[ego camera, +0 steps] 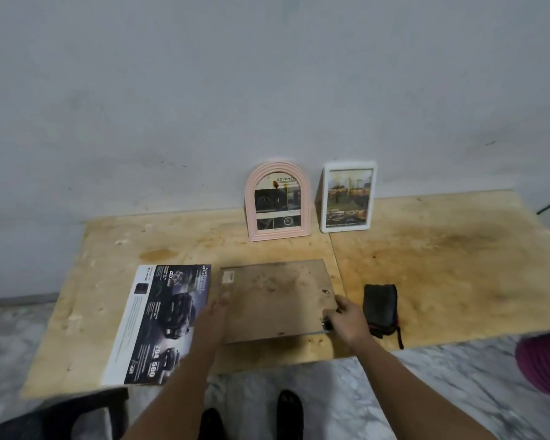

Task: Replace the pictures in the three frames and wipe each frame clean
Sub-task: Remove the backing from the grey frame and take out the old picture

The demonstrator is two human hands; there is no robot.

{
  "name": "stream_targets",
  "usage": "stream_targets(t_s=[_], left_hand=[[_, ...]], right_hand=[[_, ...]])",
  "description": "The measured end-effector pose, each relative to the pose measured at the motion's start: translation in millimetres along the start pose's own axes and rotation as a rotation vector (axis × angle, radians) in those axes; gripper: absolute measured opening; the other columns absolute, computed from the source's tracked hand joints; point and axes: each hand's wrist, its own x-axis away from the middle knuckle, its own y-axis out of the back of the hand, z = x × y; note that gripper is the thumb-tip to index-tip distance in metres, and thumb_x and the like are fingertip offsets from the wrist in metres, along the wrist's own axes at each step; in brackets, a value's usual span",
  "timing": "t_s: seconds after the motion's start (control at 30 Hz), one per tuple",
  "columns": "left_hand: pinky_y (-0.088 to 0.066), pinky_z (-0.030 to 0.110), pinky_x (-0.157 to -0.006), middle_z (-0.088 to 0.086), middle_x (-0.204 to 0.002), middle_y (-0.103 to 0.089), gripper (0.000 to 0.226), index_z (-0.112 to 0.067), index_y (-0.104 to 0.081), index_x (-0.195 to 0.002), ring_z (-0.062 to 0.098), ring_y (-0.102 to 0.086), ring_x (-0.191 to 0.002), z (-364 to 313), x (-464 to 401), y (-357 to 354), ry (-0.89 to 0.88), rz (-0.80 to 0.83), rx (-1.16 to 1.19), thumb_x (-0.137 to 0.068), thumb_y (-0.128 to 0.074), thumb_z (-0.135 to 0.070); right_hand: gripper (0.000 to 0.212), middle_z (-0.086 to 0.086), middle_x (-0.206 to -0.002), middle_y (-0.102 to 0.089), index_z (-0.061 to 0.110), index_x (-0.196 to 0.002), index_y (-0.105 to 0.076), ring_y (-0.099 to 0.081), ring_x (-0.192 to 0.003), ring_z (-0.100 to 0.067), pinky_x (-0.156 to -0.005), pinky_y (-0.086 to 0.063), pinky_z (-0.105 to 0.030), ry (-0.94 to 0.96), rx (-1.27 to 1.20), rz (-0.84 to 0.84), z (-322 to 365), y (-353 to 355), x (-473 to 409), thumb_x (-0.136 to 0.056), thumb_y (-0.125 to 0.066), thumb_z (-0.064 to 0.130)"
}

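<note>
A large frame (275, 296) lies face down on the plywood table (442, 265), its brown backing board up. My left hand (216, 308) rests with straight fingers on the frame's left edge. My right hand (346, 317) pinches the frame's right edge near the front corner, around a small dark clip. A printed car advertisement sheet (159, 322) lies flat to the left of the frame. A pink arched frame (277, 201) and a white rectangular frame (348, 196) stand upright against the wall, each with a picture inside. A dark folded cloth (381, 304) lies right of my right hand.
The grey wall (267, 90) rises directly behind the table. Marble floor (426, 392) and my feet show below the table's front edge. A magenta object (543, 363) sits at the right border, and a dark object (61, 417) at the lower left.
</note>
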Motion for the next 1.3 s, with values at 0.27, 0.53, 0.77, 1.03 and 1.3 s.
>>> stream_targets(t_s=[0.27, 0.53, 0.77, 1.03, 1.3], left_hand=[[-0.039, 0.032, -0.098, 0.013, -0.141, -0.059, 0.052, -0.012, -0.053, -0.147, 0.033, -0.053, -0.136, 9, 10, -12, -0.064, 0.020, -0.133, -0.105, -0.057, -0.042], [-0.045, 0.041, -0.109, 0.006, -0.147, -0.059, 0.058, -0.017, -0.053, -0.149, 0.029, -0.056, -0.134, 15, 4, -13, -0.036, 0.034, -0.129, -0.101, -0.062, -0.048], [-0.048, 0.038, -0.104, 0.004, -0.145, -0.062, 0.061, -0.017, -0.053, -0.149, 0.027, -0.059, -0.130, 15, -4, -13, -0.051, 0.081, -0.165, -0.099, -0.062, -0.051], [-0.044, 0.043, -0.114, 0.008, -0.158, -0.048, 0.087, -0.014, -0.037, -0.159, 0.030, -0.049, -0.142, 21, -13, -15, -0.007, 0.095, -0.166, -0.093, -0.066, -0.062], [-0.044, 0.044, -0.114, 0.007, -0.159, -0.047, 0.098, -0.014, -0.035, -0.160, 0.030, -0.049, -0.142, 26, -21, -12, 0.005, 0.115, -0.156, -0.085, -0.070, -0.067]], right_hand=[[0.017, -0.004, -0.075, -0.074, 0.015, -0.073, -0.073, -0.067, -0.070, -0.022, -0.064, -0.054, -0.034, -0.035, 0.290, -0.075, -10, 2, -14, -0.087, -0.072, 0.025], [0.024, -0.009, -0.072, -0.068, 0.009, -0.073, -0.072, -0.063, -0.072, -0.025, -0.065, -0.048, -0.035, -0.095, 0.243, -0.070, -6, 7, -20, -0.090, -0.066, 0.025], [0.016, -0.010, -0.098, -0.070, 0.007, -0.102, -0.066, -0.059, -0.082, -0.024, -0.073, -0.048, -0.036, -0.133, 0.085, -0.141, -12, -5, -16, -0.093, -0.065, 0.020], [0.019, -0.012, -0.113, -0.071, 0.005, -0.107, -0.073, -0.062, -0.107, -0.029, -0.088, -0.047, -0.040, -0.285, -0.383, -0.165, -30, -3, -26, -0.091, -0.067, 0.012], [0.008, -0.009, -0.079, -0.046, 0.015, -0.080, -0.061, -0.042, -0.078, -0.025, -0.078, -0.030, -0.040, -0.302, -0.495, 0.044, -31, 9, -30, -0.073, -0.066, 0.014]])
